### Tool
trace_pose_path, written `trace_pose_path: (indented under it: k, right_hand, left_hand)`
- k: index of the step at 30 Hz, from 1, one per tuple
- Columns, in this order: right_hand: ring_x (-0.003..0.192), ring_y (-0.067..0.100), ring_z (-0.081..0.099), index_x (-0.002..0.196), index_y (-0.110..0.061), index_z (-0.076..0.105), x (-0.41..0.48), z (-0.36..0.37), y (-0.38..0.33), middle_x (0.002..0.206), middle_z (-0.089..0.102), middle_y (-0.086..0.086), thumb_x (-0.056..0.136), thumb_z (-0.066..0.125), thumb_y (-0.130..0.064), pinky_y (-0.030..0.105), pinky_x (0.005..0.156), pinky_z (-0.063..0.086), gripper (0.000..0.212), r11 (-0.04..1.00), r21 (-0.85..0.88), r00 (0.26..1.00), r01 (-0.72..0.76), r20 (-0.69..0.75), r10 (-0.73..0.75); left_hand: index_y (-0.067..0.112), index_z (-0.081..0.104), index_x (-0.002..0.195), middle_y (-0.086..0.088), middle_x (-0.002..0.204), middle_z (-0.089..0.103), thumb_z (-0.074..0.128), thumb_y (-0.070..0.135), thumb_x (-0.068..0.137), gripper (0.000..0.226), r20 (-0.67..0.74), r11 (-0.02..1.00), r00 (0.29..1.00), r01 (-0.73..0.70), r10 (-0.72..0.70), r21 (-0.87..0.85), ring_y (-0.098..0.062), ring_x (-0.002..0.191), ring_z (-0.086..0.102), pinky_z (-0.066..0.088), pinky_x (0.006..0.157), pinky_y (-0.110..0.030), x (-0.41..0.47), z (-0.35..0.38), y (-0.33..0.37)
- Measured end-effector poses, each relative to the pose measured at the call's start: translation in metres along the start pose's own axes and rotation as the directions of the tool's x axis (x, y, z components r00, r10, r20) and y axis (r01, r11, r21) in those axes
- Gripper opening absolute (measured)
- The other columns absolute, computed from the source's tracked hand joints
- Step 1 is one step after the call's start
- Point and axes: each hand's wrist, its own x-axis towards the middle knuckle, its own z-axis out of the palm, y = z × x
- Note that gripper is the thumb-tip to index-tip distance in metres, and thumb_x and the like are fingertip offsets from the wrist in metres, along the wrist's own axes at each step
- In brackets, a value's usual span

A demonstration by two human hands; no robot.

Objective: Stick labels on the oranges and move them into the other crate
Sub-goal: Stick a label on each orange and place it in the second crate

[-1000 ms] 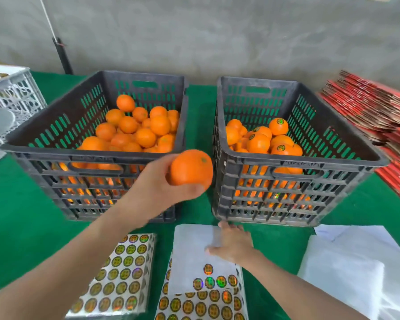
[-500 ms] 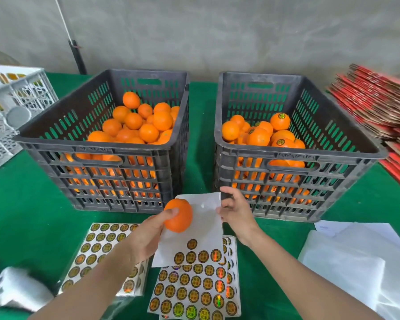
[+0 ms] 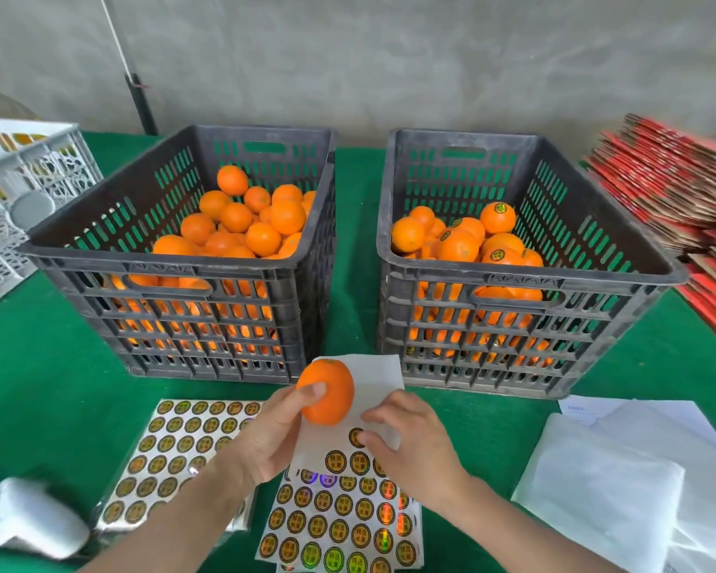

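Held orange (image 3: 325, 392) - likely firm, light, smooth-skinned; left hand (image 3: 265, 440) fingers clamped round its sides. Right hand (image 3: 410, 442) fingers curled at label sheet (image 3: 340, 463) - pinch unclear.

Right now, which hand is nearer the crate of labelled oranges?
Right. The right hand sits in front of the near wall of the right crate, pinching the label sheet. The left hand grips an orange further left, in front of the gap between the crates.
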Motion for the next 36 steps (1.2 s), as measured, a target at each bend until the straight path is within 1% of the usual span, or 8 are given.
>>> trace_pose_path:
  k: [4,8,13,16,20,24,29,36]
  right_hand:
    - [0.097,0.012,0.052,0.103,-0.019,0.071,0.0,0.004,-0.003,0.095,0.057,-0.005,0.086,0.064,-0.033,0.019,0.091,0.03,0.023,0.997,-0.074,0.999,-0.012,-0.048,0.009]
    - [0.073,0.01,0.048,0.076,-0.015,0.073,0.001,0.007,-0.004,0.07,0.058,-0.003,0.068,0.081,-0.018,0.02,0.07,0.037,0.011,0.973,-0.202,0.964,0.114,-0.216,-0.157]
    - [0.061,0.016,0.051,0.075,-0.015,0.074,0.002,0.005,-0.003,0.068,0.058,-0.002,0.067,0.084,-0.015,0.024,0.063,0.033,0.013,0.932,-0.291,0.917,0.217,-0.265,-0.297]
    - [0.062,0.015,0.053,0.078,-0.015,0.074,0.001,0.004,-0.005,0.07,0.059,-0.002,0.076,0.073,-0.02,0.023,0.064,0.033,0.005,0.914,-0.309,0.909,0.261,-0.239,-0.341]
    - [0.064,0.019,0.058,0.079,-0.016,0.072,0.001,0.004,-0.007,0.072,0.061,-0.003,0.068,0.083,-0.018,0.024,0.067,0.032,0.016,0.934,-0.283,0.947,0.218,-0.171,-0.273]
    - [0.067,0.018,0.058,0.08,-0.017,0.072,0.002,0.004,-0.006,0.074,0.062,-0.004,0.07,0.081,-0.018,0.023,0.068,0.032,0.013,0.946,-0.244,0.956,0.215,-0.143,-0.255]
    - [0.077,0.014,0.059,0.083,-0.017,0.072,0.005,0.007,-0.01,0.08,0.063,-0.007,0.073,0.073,-0.027,0.018,0.075,0.037,0.014,0.988,-0.149,0.988,0.049,-0.135,-0.069]
    - [0.085,0.017,0.058,0.09,-0.013,0.073,0.011,0.006,-0.015,0.086,0.062,-0.003,0.079,0.067,-0.029,0.029,0.08,0.043,0.02,0.999,-0.007,0.986,-0.033,-0.161,0.031]
  left_hand:
    - [0.006,0.058,0.12,-0.025,0.111,0.065,0.093,0.05,0.027,0.109,0.0,0.997,0.999,0.041,-0.041,-0.068,-0.038,0.096,0.065,0.053,0.079,-0.046,0.003,0.001,-0.002]
    - [0.008,0.06,0.116,-0.024,0.105,0.068,0.092,0.051,0.029,0.103,-0.027,0.992,0.998,0.053,-0.056,-0.116,-0.036,0.091,0.068,0.056,0.073,-0.043,0.006,0.004,-0.002]
    - [0.004,0.052,0.127,-0.028,0.112,0.064,0.074,0.046,0.066,0.077,-0.111,0.976,0.985,0.109,-0.131,-0.188,-0.039,0.098,0.063,0.05,0.089,-0.049,0.009,0.002,-0.001]
    - [0.002,0.057,0.125,-0.028,0.113,0.063,0.078,0.049,0.063,0.08,-0.077,0.967,0.981,0.162,-0.18,-0.198,-0.038,0.096,0.063,0.047,0.092,-0.048,0.009,0.001,0.004]
    - [0.002,0.067,0.113,-0.027,0.116,0.063,0.092,0.046,0.034,0.093,-0.004,0.964,0.98,0.197,-0.201,-0.18,-0.037,0.094,0.065,0.048,0.088,-0.045,0.008,-0.001,0.011]
    - [0.001,0.053,0.125,-0.027,0.113,0.065,0.077,0.042,0.07,0.073,-0.098,0.986,0.986,0.121,-0.133,-0.116,-0.037,0.096,0.065,0.053,0.083,-0.045,0.012,-0.001,0.01]
    - [-0.001,0.053,0.122,-0.025,0.11,0.067,0.077,0.035,0.072,0.066,-0.11,0.998,0.993,0.025,-0.031,-0.059,-0.037,0.097,0.067,0.055,0.078,-0.045,0.014,0.0,0.004]
    - [0.001,0.057,0.117,-0.025,0.108,0.068,0.093,0.046,0.03,0.104,-0.062,0.993,0.998,-0.032,0.025,-0.113,-0.035,0.092,0.069,0.058,0.069,-0.04,0.015,0.001,0.003]
